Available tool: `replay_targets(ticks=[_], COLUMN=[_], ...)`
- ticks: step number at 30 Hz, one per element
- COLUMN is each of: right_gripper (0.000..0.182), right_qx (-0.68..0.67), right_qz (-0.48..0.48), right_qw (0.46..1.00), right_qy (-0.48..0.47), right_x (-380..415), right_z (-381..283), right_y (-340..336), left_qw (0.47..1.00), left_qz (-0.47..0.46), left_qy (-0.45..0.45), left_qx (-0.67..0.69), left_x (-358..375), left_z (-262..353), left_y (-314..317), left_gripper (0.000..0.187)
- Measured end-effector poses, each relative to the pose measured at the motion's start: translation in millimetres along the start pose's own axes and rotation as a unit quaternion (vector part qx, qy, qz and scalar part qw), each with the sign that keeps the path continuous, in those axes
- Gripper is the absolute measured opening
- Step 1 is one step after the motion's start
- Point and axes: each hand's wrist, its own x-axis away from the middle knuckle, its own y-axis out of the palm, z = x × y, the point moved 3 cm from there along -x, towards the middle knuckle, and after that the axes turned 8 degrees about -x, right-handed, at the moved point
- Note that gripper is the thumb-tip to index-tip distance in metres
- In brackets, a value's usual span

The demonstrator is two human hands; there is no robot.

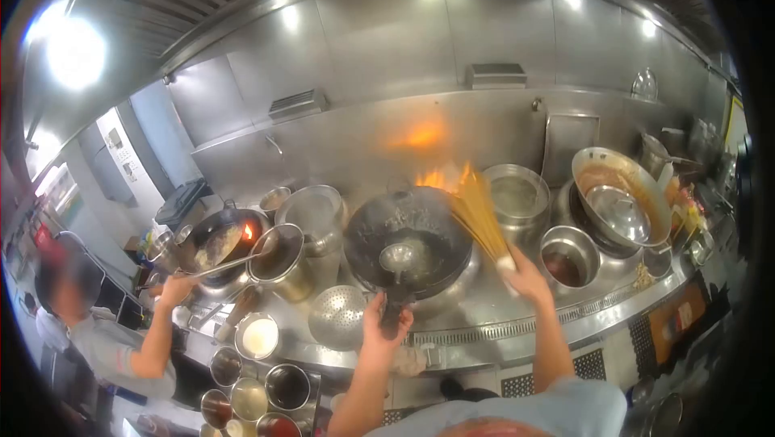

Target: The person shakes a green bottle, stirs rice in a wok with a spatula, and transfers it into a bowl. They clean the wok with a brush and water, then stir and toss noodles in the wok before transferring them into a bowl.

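My left hand is wrapped round the dark handle at the near side of a black wok. A ladle lies in the wok, its bowl in the middle and its handle running back to this hand. In my right hand is a bamboo wok brush, gripped at its pale bound end. Its bristles fan up and away, overlapping the wok's right rim. Orange flames rise behind the wok, near the bristle tips.
At left, another person's hand holds a ladle by a second wok. A perforated strainer lies left of my hand. Pots and a large pan with a metal lid stand right. Several sauce containers stand front left.
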Motion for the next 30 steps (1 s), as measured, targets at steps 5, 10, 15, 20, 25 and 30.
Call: replay_targets(ticks=[5,10,15,20,25,30], right_gripper=[0.068,0.052,0.049,0.046,0.047,0.045], right_qx=[0.306,0.450,0.482,0.431,0.418,0.469], right_qz=[-0.208,-0.298,-0.332,-0.332,-0.312,-0.165], right_qw=[0.924,0.834,0.804,0.834,0.852,0.864], right_qy=[-0.090,-0.111,-0.103,-0.088,-0.047,-0.081], right_x=[-105,-165,-177,-156,-136,-135], right_z=[-29,4,-8,17,-6,2], right_y=[73,133,125,128,134,135], left_qw=[0.999,0.998,0.996,0.998,0.999,0.999], left_qz=[0.046,0.022,-0.003,0.007,0.014,0.034], left_qy=[0.019,0.038,0.039,-0.002,-0.008,-0.013], left_qx=[-0.009,0.053,0.075,0.068,0.051,0.018], left_x=[-1,2,0,3,4,10], left_z=[-10,-7,-2,5,9,12], left_y=[24,15,-8,-19,-22,-13], left_gripper=[0.028,0.029,0.034,0.034,0.034,0.030])
